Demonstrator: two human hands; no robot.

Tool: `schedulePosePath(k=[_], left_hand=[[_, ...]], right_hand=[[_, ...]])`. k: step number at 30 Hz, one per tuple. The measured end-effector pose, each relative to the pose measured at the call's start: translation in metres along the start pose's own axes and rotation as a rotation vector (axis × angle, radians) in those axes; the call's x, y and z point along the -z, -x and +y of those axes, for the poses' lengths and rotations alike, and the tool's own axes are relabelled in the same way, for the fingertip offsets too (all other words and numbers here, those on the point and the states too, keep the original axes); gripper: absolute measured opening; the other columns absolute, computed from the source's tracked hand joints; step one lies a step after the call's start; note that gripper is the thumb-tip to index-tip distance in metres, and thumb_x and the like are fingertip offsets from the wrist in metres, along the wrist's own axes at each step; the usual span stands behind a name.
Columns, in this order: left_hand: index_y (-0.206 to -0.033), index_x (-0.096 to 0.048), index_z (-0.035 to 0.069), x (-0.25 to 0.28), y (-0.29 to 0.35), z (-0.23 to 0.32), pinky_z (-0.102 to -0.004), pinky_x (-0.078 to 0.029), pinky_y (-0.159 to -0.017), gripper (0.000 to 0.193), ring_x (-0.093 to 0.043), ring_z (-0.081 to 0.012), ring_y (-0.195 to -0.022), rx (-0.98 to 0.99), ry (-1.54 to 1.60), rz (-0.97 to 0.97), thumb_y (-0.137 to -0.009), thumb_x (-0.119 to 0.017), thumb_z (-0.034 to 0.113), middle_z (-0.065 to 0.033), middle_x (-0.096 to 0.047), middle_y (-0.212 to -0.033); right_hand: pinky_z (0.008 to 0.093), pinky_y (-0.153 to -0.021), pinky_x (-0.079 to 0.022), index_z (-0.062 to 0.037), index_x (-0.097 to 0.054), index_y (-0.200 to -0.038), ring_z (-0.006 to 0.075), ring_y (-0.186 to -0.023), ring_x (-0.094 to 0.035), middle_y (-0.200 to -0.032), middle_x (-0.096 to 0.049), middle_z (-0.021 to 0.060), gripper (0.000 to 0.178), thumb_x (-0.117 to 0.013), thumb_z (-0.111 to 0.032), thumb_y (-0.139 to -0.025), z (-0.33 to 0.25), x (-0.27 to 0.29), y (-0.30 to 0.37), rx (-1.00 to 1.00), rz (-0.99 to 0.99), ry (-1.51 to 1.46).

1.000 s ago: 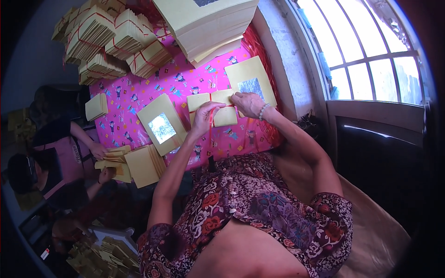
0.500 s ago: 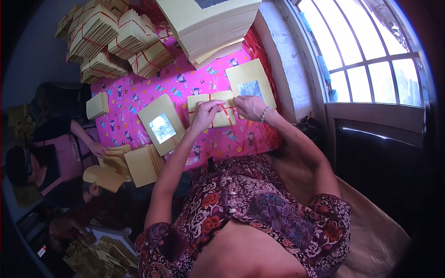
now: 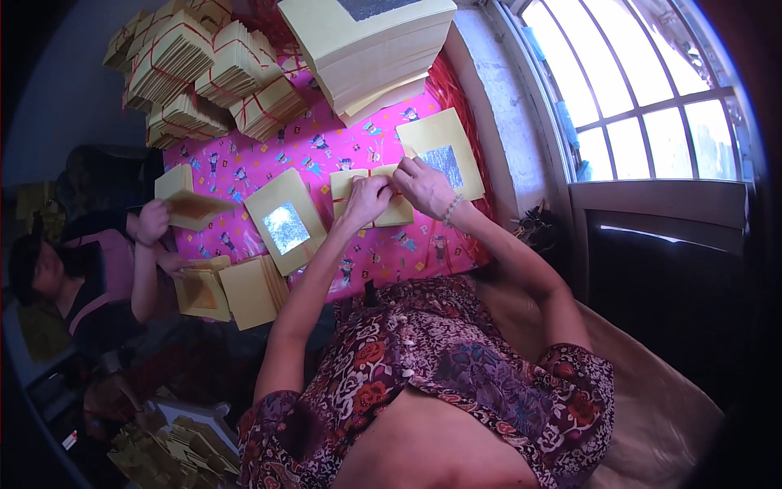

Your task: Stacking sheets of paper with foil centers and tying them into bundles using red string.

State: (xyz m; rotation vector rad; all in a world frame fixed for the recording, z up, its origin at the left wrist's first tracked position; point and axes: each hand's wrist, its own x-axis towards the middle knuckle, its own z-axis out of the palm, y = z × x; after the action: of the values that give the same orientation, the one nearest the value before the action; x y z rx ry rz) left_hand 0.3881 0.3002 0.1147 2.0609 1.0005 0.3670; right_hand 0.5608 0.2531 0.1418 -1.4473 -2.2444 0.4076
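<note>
A small bundle of yellow paper envelopes (image 3: 396, 214) lies before me on the table, with red ribbon (image 3: 370, 172) crossed around it. My left hand (image 3: 366, 200) rests over the bundle's middle, its fingers closed in a pinch on the ribbon. Beside it my right hand (image 3: 427, 186) is closed too, thumb and fingertips pinched at the ribbon near the crossing. The fingers hide most of the knot area. Left of the bundle lies a yellow envelope with a silvery panel (image 3: 287, 229); a similar envelope (image 3: 463, 134) lies beyond my right hand.
The table has a pink patterned cover (image 3: 319, 156). A tall envelope stack (image 3: 371, 53) and several tied bundles (image 3: 175, 61) stand at the far side. Red ribbon strands (image 3: 470, 106) hang along the right edge by a window (image 3: 643, 98). At left a co-worker (image 3: 98, 269) handles envelopes (image 3: 195, 209).
My right hand has moved left, closer to my left hand over the bundle. The co-worker's hand has risen and now holds an envelope at the table's left edge.
</note>
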Motion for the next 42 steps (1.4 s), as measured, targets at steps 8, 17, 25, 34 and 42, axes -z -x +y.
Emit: schedulePosePath(k=[8,17,25,34,42], left_hand=[[-0.087,-0.069,0.002,0.002,-0.004,0.008,-0.0278,-0.049,-0.06,0.018,-0.065,-0.016,-0.061,0.203,0.009,-0.14,-0.081,-0.06,0.017,-0.0115,-0.067,-0.069],[-0.087,-0.07,0.008,-0.001,-0.009,-0.004,-0.0278,-0.05,-0.06,0.014,-0.065,-0.0126,-0.062,0.201,0.268,-0.126,-0.075,-0.067,0.013,-0.0084,-0.068,-0.071],[-0.084,-0.064,0.005,-0.005,-0.012,-0.002,-0.0306,-0.05,-0.064,0.01,-0.063,-0.0183,-0.069,0.049,0.163,-0.101,-0.075,-0.06,0.002,-0.0073,-0.065,-0.075],[-0.078,-0.055,0.006,-0.009,-0.011,0.01,-0.0369,-0.045,-0.066,0.011,-0.055,-0.0273,-0.076,-0.294,-0.081,0.011,-0.072,-0.055,-0.004,-0.0079,-0.058,-0.074],[-0.089,-0.06,0.01,-0.023,-0.004,0.009,-0.0344,-0.049,-0.066,0.015,-0.057,-0.0246,-0.077,-0.356,-0.232,0.212,-0.075,-0.061,0.003,-0.0057,-0.058,-0.076]], right_hand=[[0.0412,-0.064,-0.049,-0.0063,-0.049,-0.092,0.0328,-0.08,-0.06,-0.085,-0.056,0.0122,0.016,-0.057,-0.016,-0.082,0.0,-0.007,0.009,-0.28,-0.019,-0.183],[0.0399,-0.064,-0.048,-0.0018,-0.053,-0.087,0.0347,-0.072,-0.06,-0.083,-0.06,0.0174,0.009,-0.058,-0.009,-0.084,-0.003,-0.028,0.038,-0.299,0.091,-0.383],[0.0375,-0.062,-0.049,-0.0047,-0.059,-0.086,0.0275,-0.07,-0.061,-0.08,-0.057,0.0116,0.014,-0.065,-0.015,-0.078,0.008,-0.034,0.029,-0.415,0.18,-0.49],[0.0335,-0.063,-0.049,-0.0043,-0.061,-0.088,0.0228,-0.07,-0.06,-0.08,-0.055,0.0114,0.017,-0.068,-0.015,-0.077,0.025,-0.04,0.032,-0.444,0.092,-0.477],[0.0325,-0.063,-0.048,-0.0026,-0.061,-0.089,0.0227,-0.069,-0.059,-0.08,-0.055,0.0113,0.012,-0.063,-0.011,-0.08,0.024,-0.039,0.032,-0.438,0.112,-0.515]])
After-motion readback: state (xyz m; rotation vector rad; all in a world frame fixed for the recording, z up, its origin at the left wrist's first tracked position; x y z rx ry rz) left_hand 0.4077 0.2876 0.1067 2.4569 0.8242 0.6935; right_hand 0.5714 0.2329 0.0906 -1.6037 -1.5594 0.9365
